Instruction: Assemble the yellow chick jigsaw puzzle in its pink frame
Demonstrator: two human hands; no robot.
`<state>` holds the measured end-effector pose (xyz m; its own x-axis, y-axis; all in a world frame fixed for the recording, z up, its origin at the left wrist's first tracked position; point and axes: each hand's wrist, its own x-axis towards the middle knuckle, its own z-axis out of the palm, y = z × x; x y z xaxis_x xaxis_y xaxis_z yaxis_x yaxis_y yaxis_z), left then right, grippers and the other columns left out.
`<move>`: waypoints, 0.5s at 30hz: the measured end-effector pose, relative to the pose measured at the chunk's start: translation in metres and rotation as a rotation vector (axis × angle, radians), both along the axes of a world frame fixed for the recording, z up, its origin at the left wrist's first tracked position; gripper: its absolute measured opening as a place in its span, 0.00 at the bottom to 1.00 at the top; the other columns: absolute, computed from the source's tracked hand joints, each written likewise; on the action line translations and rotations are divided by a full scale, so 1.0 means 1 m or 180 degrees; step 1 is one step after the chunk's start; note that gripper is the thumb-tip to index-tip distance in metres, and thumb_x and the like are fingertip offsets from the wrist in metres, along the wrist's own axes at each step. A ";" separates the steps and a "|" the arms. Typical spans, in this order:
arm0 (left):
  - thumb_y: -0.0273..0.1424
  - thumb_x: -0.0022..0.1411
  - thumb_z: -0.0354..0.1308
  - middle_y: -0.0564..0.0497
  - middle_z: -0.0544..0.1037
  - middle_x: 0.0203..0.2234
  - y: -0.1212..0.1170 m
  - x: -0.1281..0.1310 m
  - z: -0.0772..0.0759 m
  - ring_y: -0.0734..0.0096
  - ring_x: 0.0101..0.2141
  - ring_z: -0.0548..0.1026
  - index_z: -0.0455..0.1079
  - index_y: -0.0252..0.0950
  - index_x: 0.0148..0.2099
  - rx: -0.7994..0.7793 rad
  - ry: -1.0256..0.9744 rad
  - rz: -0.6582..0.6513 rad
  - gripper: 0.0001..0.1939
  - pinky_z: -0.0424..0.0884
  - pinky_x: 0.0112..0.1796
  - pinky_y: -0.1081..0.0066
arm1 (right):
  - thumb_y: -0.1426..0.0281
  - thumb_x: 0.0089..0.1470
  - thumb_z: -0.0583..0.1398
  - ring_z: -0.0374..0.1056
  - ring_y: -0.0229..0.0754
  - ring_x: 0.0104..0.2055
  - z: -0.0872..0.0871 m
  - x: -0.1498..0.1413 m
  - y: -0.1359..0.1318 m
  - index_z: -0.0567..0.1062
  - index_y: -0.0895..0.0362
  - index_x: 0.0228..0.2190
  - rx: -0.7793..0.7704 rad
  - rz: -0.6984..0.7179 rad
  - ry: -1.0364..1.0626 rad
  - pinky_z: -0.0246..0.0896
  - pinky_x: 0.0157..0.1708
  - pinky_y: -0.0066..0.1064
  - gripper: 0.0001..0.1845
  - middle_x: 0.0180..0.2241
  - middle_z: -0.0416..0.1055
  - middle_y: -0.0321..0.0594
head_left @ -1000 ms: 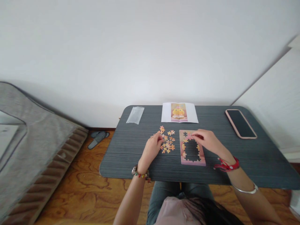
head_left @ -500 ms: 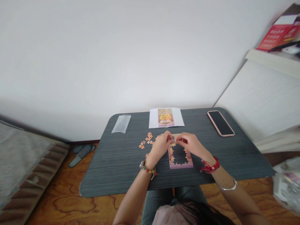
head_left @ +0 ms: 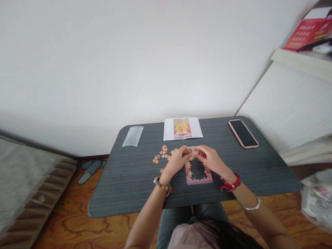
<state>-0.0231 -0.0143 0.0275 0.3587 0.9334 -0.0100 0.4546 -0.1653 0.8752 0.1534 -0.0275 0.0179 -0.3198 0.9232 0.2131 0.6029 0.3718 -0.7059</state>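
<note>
While the left hand point(head_left: 177, 160) and right hand point(head_left: 209, 158) are working over the puzzle frame's point(head_left: 199, 181) far end, their fingers are pinching together, on what I can't tell; light pressure seems best. Loose pieces point(head_left: 165, 156) are lying left of the frame.

1. Puzzle point(head_left: 199, 181): a pink-edged rectangle lying flat on the desk point(head_left: 124, 183), just below and right of the frame's centre, long sides running up the frame. Its border surrounds a large dark gap with knobbed edges; yellow shows on the left border. Fingers point(head_left: 202, 150) partly hide the top.
2. Pieces point(head_left: 165, 148): small, loose, orange, pink and pale, scattered left of the puzzle, some touching, one lower down.
</note>
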 end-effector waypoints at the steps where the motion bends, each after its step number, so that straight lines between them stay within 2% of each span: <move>1: 0.26 0.54 0.54 0.58 0.70 0.22 0.001 -0.001 -0.001 0.76 0.26 0.69 0.63 0.37 0.30 -0.0017 0.0003 -0.0019 0.02 0.65 0.31 0.75 | 0.66 0.56 0.55 0.65 0.38 0.31 0.002 0.001 0.001 0.73 0.57 0.36 0.0138 0.0131 -0.0195 0.60 0.32 0.28 0.10 0.30 0.69 0.39; 4: 0.26 0.54 0.53 0.58 0.70 0.22 0.005 -0.005 -0.002 0.76 0.26 0.69 0.64 0.37 0.30 -0.0042 0.0053 -0.0081 0.01 0.64 0.30 0.76 | 0.67 0.59 0.52 0.65 0.38 0.35 0.008 0.003 0.005 0.73 0.56 0.33 0.0388 0.0482 -0.0750 0.59 0.35 0.27 0.11 0.33 0.67 0.40; 9: 0.27 0.56 0.52 0.58 0.72 0.23 0.015 -0.007 -0.003 0.76 0.27 0.70 0.65 0.37 0.32 0.0158 0.0373 -0.0226 0.01 0.64 0.30 0.76 | 0.68 0.60 0.51 0.64 0.37 0.34 0.008 0.003 0.014 0.73 0.57 0.32 0.0633 0.0634 -0.1304 0.57 0.33 0.25 0.12 0.32 0.66 0.40; 12: 0.27 0.57 0.52 0.57 0.74 0.26 0.021 -0.007 -0.004 0.75 0.29 0.72 0.66 0.37 0.35 0.0351 0.0590 -0.0235 0.03 0.65 0.32 0.76 | 0.69 0.59 0.52 0.64 0.37 0.33 0.003 0.003 0.022 0.73 0.58 0.31 0.0694 0.0671 -0.1402 0.57 0.32 0.25 0.12 0.32 0.65 0.40; 15: 0.27 0.58 0.52 0.53 0.75 0.31 0.022 -0.007 -0.006 0.72 0.34 0.72 0.67 0.37 0.38 0.0588 0.0871 -0.0098 0.05 0.66 0.37 0.72 | 0.69 0.58 0.53 0.64 0.37 0.33 -0.005 0.004 0.030 0.74 0.58 0.32 0.0651 0.0580 -0.1230 0.57 0.32 0.26 0.10 0.32 0.66 0.40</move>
